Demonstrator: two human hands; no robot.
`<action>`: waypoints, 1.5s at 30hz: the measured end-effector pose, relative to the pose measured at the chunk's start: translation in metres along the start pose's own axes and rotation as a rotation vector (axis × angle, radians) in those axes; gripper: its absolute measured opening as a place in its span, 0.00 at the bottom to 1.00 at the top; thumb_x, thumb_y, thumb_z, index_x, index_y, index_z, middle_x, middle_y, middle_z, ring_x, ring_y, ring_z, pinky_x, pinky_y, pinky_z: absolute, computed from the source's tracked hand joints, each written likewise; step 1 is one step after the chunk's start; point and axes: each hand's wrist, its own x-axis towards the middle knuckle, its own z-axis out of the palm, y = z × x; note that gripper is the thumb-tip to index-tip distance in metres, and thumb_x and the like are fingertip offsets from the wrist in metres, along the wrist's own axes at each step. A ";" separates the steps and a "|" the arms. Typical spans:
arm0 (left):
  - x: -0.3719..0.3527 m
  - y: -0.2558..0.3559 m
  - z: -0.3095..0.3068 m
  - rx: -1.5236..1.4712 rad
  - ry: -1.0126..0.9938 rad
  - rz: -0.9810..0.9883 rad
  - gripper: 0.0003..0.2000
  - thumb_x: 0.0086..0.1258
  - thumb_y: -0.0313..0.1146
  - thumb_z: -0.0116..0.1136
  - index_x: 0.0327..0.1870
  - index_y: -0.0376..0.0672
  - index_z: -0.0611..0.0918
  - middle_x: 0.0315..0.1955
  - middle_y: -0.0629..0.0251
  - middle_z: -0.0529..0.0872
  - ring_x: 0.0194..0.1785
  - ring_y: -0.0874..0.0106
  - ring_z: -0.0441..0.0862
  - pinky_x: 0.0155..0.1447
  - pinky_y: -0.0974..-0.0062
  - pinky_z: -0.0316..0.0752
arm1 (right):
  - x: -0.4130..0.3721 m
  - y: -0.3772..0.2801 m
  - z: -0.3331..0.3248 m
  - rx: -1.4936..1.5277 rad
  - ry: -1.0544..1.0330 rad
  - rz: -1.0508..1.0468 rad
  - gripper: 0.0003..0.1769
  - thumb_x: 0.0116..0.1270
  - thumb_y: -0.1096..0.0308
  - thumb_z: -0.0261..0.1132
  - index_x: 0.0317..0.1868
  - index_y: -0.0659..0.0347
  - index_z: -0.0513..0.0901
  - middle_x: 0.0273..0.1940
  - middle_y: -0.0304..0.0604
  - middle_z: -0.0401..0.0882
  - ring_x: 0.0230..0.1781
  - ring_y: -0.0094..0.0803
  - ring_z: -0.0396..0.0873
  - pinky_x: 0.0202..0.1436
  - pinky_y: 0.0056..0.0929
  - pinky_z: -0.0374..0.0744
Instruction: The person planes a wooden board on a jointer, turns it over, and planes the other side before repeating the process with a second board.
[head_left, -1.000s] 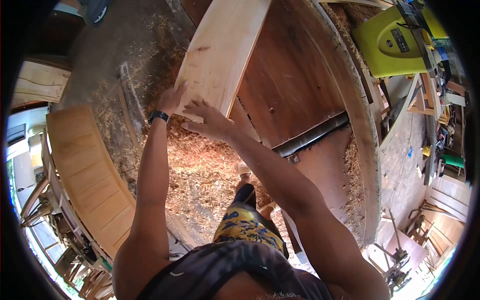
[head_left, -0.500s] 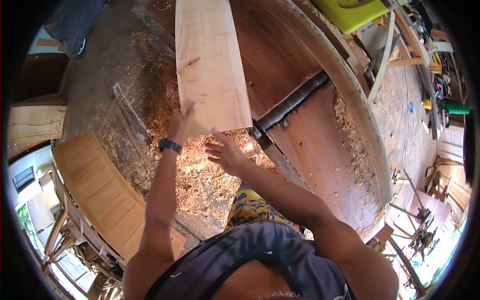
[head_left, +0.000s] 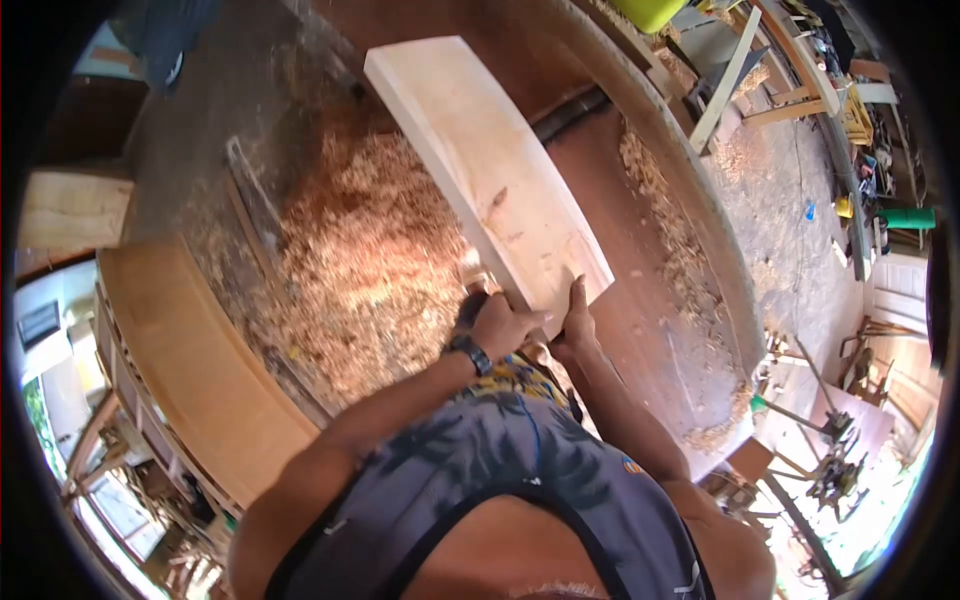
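Note:
A pale thick wooden board (head_left: 490, 180) slants away from me, its near end at my waist and its far end at the upper left. My right hand (head_left: 578, 325) grips the near right corner, one digit lying over the top face and the rest hidden behind the edge. At the near left corner, my left hand (head_left: 505, 325), with a dark watch on its wrist, is closed on the end of the board. Part of its fingers is out of sight under the wood.
Below the board stands a brown wooden workbench surface (head_left: 640, 330) with shavings along its curved edge. Curled shavings (head_left: 350, 260) cover the floor. On the left lies a panelled wooden piece (head_left: 190, 350). Timber offcuts and a green cylinder (head_left: 908, 218) are at the right.
The board has come toward me and swung, its near end now further right and lower. Both hands moved from loosely at its end to gripping its near corners.

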 end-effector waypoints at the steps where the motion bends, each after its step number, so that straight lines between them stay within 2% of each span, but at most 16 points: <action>1: 0.009 -0.033 0.020 -0.026 -0.044 0.003 0.22 0.67 0.38 0.76 0.52 0.27 0.85 0.40 0.55 0.91 0.35 0.72 0.90 0.34 0.76 0.85 | -0.003 0.000 -0.029 -0.025 0.010 -0.009 0.44 0.75 0.29 0.56 0.75 0.57 0.71 0.69 0.55 0.77 0.66 0.55 0.79 0.69 0.61 0.78; 4: -0.009 -0.067 0.074 -0.054 -0.118 0.090 0.22 0.67 0.38 0.75 0.52 0.27 0.86 0.39 0.56 0.92 0.34 0.73 0.90 0.34 0.76 0.85 | -0.007 0.004 -0.113 0.056 -0.101 -0.032 0.41 0.78 0.33 0.55 0.73 0.61 0.71 0.66 0.54 0.80 0.61 0.53 0.83 0.63 0.59 0.83; 5: -0.033 -0.074 0.110 0.070 -0.086 0.081 0.24 0.66 0.45 0.74 0.45 0.27 0.88 0.29 0.56 0.91 0.24 0.73 0.87 0.27 0.72 0.81 | -0.024 0.002 -0.157 0.050 -0.237 0.010 0.42 0.79 0.32 0.52 0.75 0.60 0.69 0.67 0.55 0.79 0.63 0.53 0.82 0.66 0.57 0.81; 10: -0.068 -0.110 0.189 0.008 -0.289 0.064 0.23 0.69 0.46 0.74 0.44 0.28 0.88 0.29 0.55 0.91 0.24 0.74 0.87 0.29 0.75 0.85 | -0.082 -0.016 -0.260 -0.068 -0.216 0.064 0.46 0.76 0.26 0.48 0.75 0.57 0.73 0.68 0.53 0.79 0.66 0.49 0.81 0.69 0.50 0.80; 13: -0.089 -0.096 0.210 0.065 -0.605 -0.054 0.26 0.69 0.47 0.75 0.49 0.29 0.81 0.36 0.53 0.90 0.36 0.71 0.90 0.37 0.76 0.87 | -0.102 -0.027 -0.338 -0.156 -0.149 0.075 0.45 0.74 0.24 0.50 0.74 0.52 0.75 0.65 0.48 0.83 0.60 0.43 0.85 0.54 0.44 0.87; 15: -0.090 -0.071 0.209 0.550 -0.534 0.385 0.26 0.65 0.45 0.77 0.51 0.32 0.81 0.44 0.49 0.89 0.44 0.62 0.91 0.48 0.67 0.86 | -0.109 -0.036 -0.396 -0.215 -0.084 0.071 0.44 0.73 0.25 0.54 0.72 0.52 0.77 0.58 0.46 0.87 0.48 0.39 0.89 0.43 0.40 0.89; 17: -0.095 -0.035 0.201 0.847 -0.223 1.086 0.30 0.56 0.43 0.80 0.56 0.37 0.81 0.53 0.48 0.87 0.57 0.54 0.87 0.62 0.59 0.81 | -0.131 -0.048 -0.434 -0.203 -0.050 -0.059 0.39 0.73 0.31 0.60 0.69 0.53 0.80 0.57 0.49 0.87 0.49 0.42 0.89 0.46 0.44 0.91; 19: -0.071 -0.012 0.194 1.362 -0.057 1.372 0.49 0.47 0.48 0.83 0.75 0.49 0.73 0.73 0.50 0.74 0.77 0.50 0.68 0.79 0.48 0.62 | -0.142 -0.065 -0.478 -0.154 0.012 -0.095 0.39 0.73 0.31 0.61 0.69 0.54 0.79 0.58 0.52 0.86 0.49 0.44 0.89 0.46 0.44 0.91; 20: -0.056 -0.001 0.198 1.552 -0.058 1.285 0.55 0.46 0.50 0.84 0.80 0.51 0.67 0.77 0.51 0.67 0.81 0.49 0.60 0.82 0.39 0.53 | -0.145 -0.074 -0.505 -0.103 0.044 -0.088 0.39 0.73 0.32 0.61 0.69 0.55 0.79 0.58 0.54 0.86 0.49 0.45 0.89 0.46 0.44 0.92; 22: -0.021 0.005 0.213 1.787 -0.055 1.187 0.53 0.49 0.48 0.83 0.80 0.55 0.67 0.77 0.58 0.69 0.81 0.53 0.61 0.85 0.39 0.47 | -0.147 -0.093 -0.553 0.034 0.087 -0.023 0.39 0.73 0.33 0.61 0.70 0.56 0.79 0.59 0.57 0.85 0.49 0.47 0.89 0.46 0.44 0.92; 24: 0.023 0.003 0.228 1.710 -0.029 1.342 0.46 0.54 0.46 0.81 0.77 0.56 0.71 0.70 0.60 0.76 0.76 0.56 0.68 0.82 0.43 0.53 | -0.169 -0.112 -0.570 0.171 0.041 0.085 0.41 0.77 0.32 0.54 0.72 0.60 0.75 0.58 0.70 0.82 0.47 0.51 0.89 0.45 0.41 0.93; 25: 0.029 0.011 0.241 1.702 -0.002 1.335 0.44 0.55 0.47 0.80 0.76 0.55 0.72 0.67 0.60 0.79 0.75 0.56 0.70 0.80 0.45 0.56 | -0.169 -0.121 -0.592 0.149 -0.184 0.028 0.42 0.80 0.32 0.45 0.71 0.62 0.74 0.56 0.76 0.81 0.47 0.45 0.90 0.44 0.37 0.94; 26: 0.033 0.020 0.253 1.702 -0.035 1.375 0.44 0.55 0.47 0.80 0.76 0.55 0.72 0.67 0.60 0.79 0.75 0.56 0.70 0.80 0.45 0.56 | -0.190 -0.125 -0.597 0.093 -0.230 -0.053 0.43 0.82 0.31 0.38 0.68 0.63 0.76 0.54 0.69 0.85 0.40 0.34 0.89 0.37 0.35 0.91; 29: 0.043 0.036 0.274 1.748 0.011 1.343 0.40 0.53 0.47 0.81 0.69 0.53 0.75 0.63 0.59 0.82 0.72 0.55 0.73 0.73 0.45 0.64 | -0.210 -0.101 -0.595 0.091 -0.102 -0.317 0.42 0.82 0.32 0.39 0.64 0.63 0.77 0.51 0.59 0.88 0.33 0.27 0.84 0.31 0.30 0.83; 31: 0.050 0.046 0.277 1.773 0.005 1.310 0.42 0.53 0.49 0.82 0.70 0.51 0.74 0.64 0.58 0.81 0.72 0.53 0.73 0.74 0.46 0.65 | -0.211 -0.077 -0.578 0.128 0.222 -0.478 0.36 0.83 0.36 0.45 0.61 0.63 0.79 0.35 0.46 0.91 0.22 0.24 0.81 0.23 0.22 0.79; 45: 0.064 0.068 0.288 1.907 -0.074 1.178 0.47 0.53 0.52 0.81 0.76 0.47 0.70 0.66 0.54 0.80 0.71 0.51 0.74 0.74 0.50 0.67 | -0.154 0.095 -0.569 0.383 0.216 -0.251 0.20 0.82 0.48 0.58 0.53 0.57 0.78 0.34 0.40 0.89 0.27 0.25 0.81 0.33 0.29 0.82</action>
